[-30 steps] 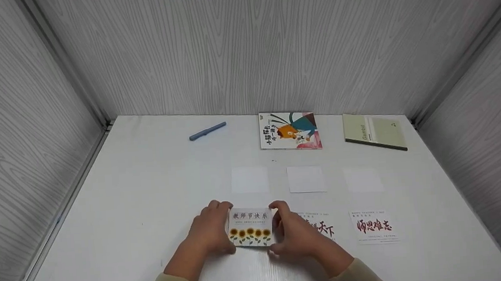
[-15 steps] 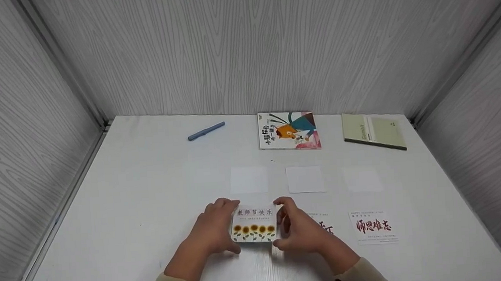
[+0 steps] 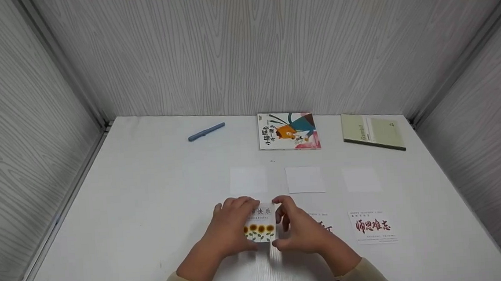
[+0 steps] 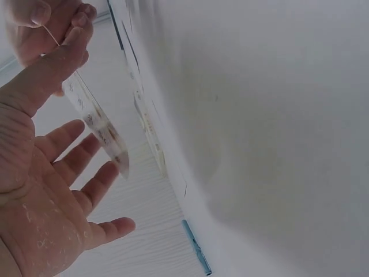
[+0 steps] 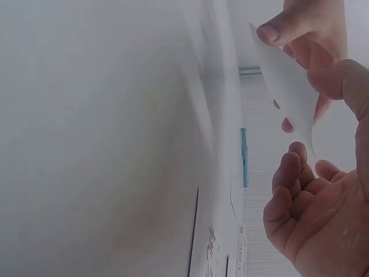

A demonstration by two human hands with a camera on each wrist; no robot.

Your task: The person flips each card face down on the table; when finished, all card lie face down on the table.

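Note:
A small card with a row of sunflowers [image 3: 262,228] is held just above the white table [image 3: 140,201] near its front edge. My left hand [image 3: 232,225] has its fingers over the card's left part; in the left wrist view its thumb [image 4: 55,63] lies along the sunflower card [image 4: 98,127]. My right hand [image 3: 298,229] pinches the card's right edge. In the right wrist view the sunflower card [image 5: 288,92] stands tilted between both hands. The card's left half is hidden in the head view.
Three blank white cards [image 3: 248,180] [image 3: 305,179] [image 3: 361,179] lie in a row beyond the hands. A red-lettered card [image 3: 373,226] lies right; another card [image 3: 323,226] is partly under my right wrist. A blue pen [image 3: 206,131], picture book [image 3: 288,130] and green notebook [image 3: 373,132] lie at the back wall.
The card has risen and shifted slightly right. My left hand has slid over it and now covers its left half. The right hand keeps its hold on the right edge.

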